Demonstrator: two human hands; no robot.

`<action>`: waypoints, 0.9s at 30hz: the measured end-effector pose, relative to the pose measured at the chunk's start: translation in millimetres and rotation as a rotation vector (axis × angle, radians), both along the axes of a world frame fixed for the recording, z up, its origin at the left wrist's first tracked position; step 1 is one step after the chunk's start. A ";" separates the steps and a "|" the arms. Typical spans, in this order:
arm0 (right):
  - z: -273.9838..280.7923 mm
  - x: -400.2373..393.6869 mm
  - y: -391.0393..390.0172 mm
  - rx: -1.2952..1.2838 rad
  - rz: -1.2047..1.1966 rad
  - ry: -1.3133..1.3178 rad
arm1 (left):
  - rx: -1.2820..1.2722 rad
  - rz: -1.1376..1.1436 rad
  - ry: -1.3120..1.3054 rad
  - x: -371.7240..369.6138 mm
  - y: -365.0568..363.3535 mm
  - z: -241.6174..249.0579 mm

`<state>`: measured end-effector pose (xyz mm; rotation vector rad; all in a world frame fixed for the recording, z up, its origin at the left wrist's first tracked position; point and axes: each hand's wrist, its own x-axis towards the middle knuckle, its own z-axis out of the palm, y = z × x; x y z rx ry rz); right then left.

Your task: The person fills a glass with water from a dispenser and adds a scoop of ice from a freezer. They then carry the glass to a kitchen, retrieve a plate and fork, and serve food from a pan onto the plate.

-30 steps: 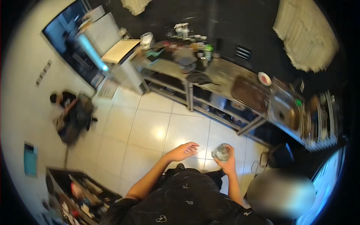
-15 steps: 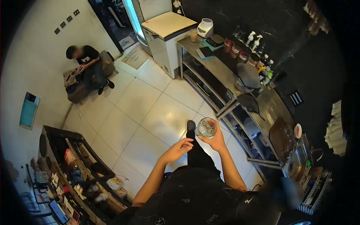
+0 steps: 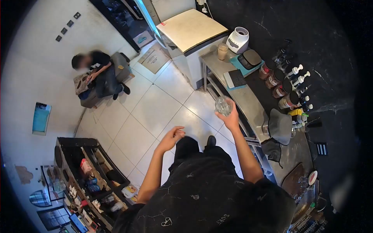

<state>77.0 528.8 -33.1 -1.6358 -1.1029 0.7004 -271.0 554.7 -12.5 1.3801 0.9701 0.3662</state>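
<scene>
My right hand (image 3: pixel 230 117) is wrapped around a clear drinking glass (image 3: pixel 223 105) and holds it out in front of me, near the edge of the steel counter (image 3: pixel 251 112). The glass's round mouth faces up toward me, and nothing coloured shows in it. In front of my body, over the tiled floor, my left hand (image 3: pixel 169 139) hangs in the air with loosely bent fingers and nothing in it. It does not touch the glass.
Along the counter stand a drink cup (image 3: pixel 222 51), a white blender base (image 3: pixel 237 40), a scale (image 3: pixel 250 59), several jars (image 3: pixel 280 88) and a grey cap-like item (image 3: pixel 279 127). A person (image 3: pixel 99 73) sits by the left wall. A cluttered shelf unit (image 3: pixel 64 151) is at lower left.
I have stepped forward and the counter is closer. My right hand has carried the glass up and right, toward the counter. My left hand has moved left, farther from the glass.
</scene>
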 end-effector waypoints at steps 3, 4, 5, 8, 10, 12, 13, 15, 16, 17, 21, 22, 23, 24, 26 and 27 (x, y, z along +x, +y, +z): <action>-22.7 14.9 76.1 0.079 -0.106 -0.033 | -0.055 0.065 -0.015 3.6 56.7 0.6; -27.9 18.9 98.9 0.082 -0.135 0.013 | -0.072 0.092 -0.039 5.5 76.6 0.2; -33.1 23.9 122.7 0.089 -0.165 0.056 | -0.058 0.099 -0.012 8.3 97.3 1.0; -46.6 32.1 192.0 0.059 -0.235 0.004 | -0.051 0.029 -0.013 17.5 180.7 -17.3; -53.9 39.0 234.5 -0.017 -0.292 0.031 | -0.044 -0.039 -0.023 29.7 247.6 -28.7; -77.2 42.8 276.3 -0.039 -0.336 -0.004 | -0.006 -0.134 -0.018 49.6 312.7 -34.2; -108.7 47.1 296.3 -0.018 -0.389 -0.044 | -0.012 -0.176 0.005 63.7 343.4 -29.1; -95.3 42.2 322.5 -0.080 -0.416 -0.002 | -0.025 -0.248 0.011 84.0 397.7 -38.1; -90.0 42.7 338.6 -0.120 -0.421 0.027 | -0.018 -0.299 0.000 96.8 424.8 -43.5; -97.2 43.3 353.4 -0.084 -0.424 0.011 | -0.032 -0.315 0.000 112.4 448.3 -46.4; -123.5 42.4 392.5 -0.049 -0.517 0.046 | -0.082 -0.533 -0.063 157.0 509.2 -70.5; -123.2 45.5 401.0 -0.065 -0.554 0.043 | -0.120 -0.557 -0.084 170.1 519.7 -84.6; -119.7 42.9 406.8 -0.070 -0.558 0.059 | -0.024 -0.594 -0.005 186.7 529.5 -88.7; -115.5 42.6 413.6 -0.068 -0.561 0.074 | 0.024 -0.633 0.051 200.4 538.0 -91.4; -118.4 42.6 419.7 -0.125 -0.588 0.133 | 0.168 -0.683 0.049 230.3 548.6 -93.6; -125.5 42.5 422.6 -0.127 -0.600 0.095 | 0.150 -0.710 0.050 242.3 548.6 -93.9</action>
